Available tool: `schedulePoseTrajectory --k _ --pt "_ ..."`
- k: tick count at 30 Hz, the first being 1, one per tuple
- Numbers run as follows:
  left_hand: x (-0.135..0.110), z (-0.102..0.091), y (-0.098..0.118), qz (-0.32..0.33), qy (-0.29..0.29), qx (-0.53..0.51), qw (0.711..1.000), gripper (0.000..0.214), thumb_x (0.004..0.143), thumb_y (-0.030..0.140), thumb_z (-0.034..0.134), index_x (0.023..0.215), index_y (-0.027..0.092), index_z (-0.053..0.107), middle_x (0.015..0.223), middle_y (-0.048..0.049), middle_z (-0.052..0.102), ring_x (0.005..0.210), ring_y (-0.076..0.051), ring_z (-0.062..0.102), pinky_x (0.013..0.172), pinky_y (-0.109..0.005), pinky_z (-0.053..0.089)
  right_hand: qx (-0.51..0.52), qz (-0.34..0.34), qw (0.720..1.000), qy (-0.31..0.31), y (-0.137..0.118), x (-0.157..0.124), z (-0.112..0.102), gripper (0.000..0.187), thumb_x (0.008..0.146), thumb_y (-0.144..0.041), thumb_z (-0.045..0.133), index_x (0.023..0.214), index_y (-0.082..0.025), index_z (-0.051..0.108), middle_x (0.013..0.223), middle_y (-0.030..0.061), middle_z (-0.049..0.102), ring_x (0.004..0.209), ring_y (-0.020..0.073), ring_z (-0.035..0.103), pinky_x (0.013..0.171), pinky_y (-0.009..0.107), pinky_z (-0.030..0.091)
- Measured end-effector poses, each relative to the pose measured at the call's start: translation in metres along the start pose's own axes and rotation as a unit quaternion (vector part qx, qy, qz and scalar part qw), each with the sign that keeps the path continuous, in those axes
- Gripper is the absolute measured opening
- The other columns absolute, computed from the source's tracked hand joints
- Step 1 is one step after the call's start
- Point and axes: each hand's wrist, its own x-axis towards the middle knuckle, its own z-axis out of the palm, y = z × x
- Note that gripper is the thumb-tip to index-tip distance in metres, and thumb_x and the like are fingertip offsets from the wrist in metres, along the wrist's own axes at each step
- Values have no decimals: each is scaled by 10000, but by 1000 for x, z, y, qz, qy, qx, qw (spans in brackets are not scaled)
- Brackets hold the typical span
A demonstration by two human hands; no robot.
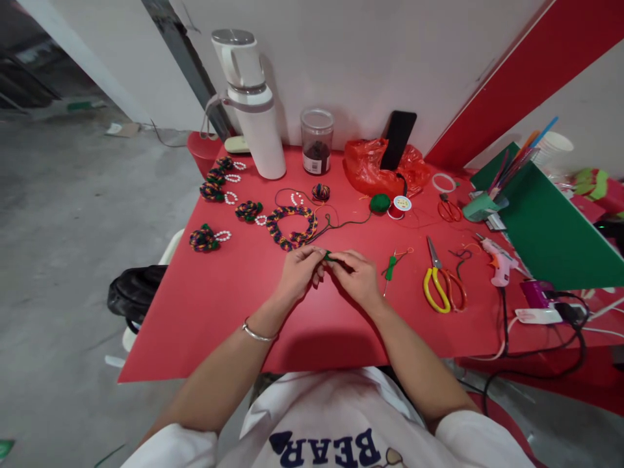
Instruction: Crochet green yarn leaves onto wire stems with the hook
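Note:
My left hand (301, 270) and my right hand (355, 274) meet over the middle of the red table (219, 312). Both pinch a small green cord piece (329, 257) between their fingertips. A dark cord runs from it up to a green yarn ball (379, 203). Just beyond my left hand lies a multicoloured braided ring (291, 227). A silver bangle is on my left wrist.
Several small braided pieces with white bead loops (217, 195) lie at the left. A white flask (251, 104), a jar (316, 140), a red bag (375, 168) and a phone stand at the back. Yellow scissors (437, 279), a crochet hook (390, 268) and a glue gun (497, 260) lie right.

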Motion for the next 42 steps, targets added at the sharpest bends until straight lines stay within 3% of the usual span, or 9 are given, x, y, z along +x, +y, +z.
schedulePoseTrajectory --k 5,11,17,21,24,31,39,42 --pt "2 0 -2 4 7 -4 1000 287 736 426 727 711 147 662 429 8 558 291 -105 439 277 -210 310 -26 -48 998 2 4 -2 2 174 950 -386 654 964 -303 806 979 60 780 899 211 698 896 375 549" --pt "3 -2 4 18 40 -43 998 415 719 435 743 1024 175 633 526 50 604 358 -127 522 299 -196 322 -67 -128 987 72 4 -1 3 143 970 -307 658 979 -269 795 934 59 786 859 185 720 822 335 567" --pt "6 -10 5 109 21 128 986 176 684 314 757 712 159 678 503 34 574 408 -70 474 395 -185 346 -70 -171 982 49 7 1 2 141 970 -277 643 920 -256 773 906 56 773 847 180 711 811 337 577" --pt "8 -12 6 103 17 129 986 219 719 375 713 694 158 707 429 36 530 352 -87 434 364 -214 332 -21 -104 994 38 6 2 4 114 901 -291 697 999 -252 740 967 53 769 868 182 721 816 330 589" --pt "7 -9 6 118 19 123 985 251 724 389 717 748 141 739 429 26 548 345 -94 444 358 -221 358 59 -6 997 45 5 3 7 317 809 -343 763 1096 -239 676 996 50 758 815 173 719 731 302 594" --pt "11 -7 -1 160 49 130 977 253 715 355 711 831 133 746 560 -5 644 443 -142 592 425 -261 513 179 122 976 30 17 14 8 244 785 -282 649 1021 -228 617 746 -22 683 651 152 672 664 300 570" --pt "15 -11 -7 244 73 258 932 152 780 264 643 797 172 763 679 -26 725 583 -147 659 586 -256 534 176 99 979 29 23 17 5 313 772 -370 722 1043 -228 652 937 36 725 868 179 702 815 330 582" --pt "15 -7 -12 226 55 236 943 131 779 259 639 787 173 737 671 -20 718 564 -147 666 563 -252 544 166 90 981 46 25 16 8 296 777 -355 713 1042 -237 653 915 28 714 841 177 695 812 337 582"
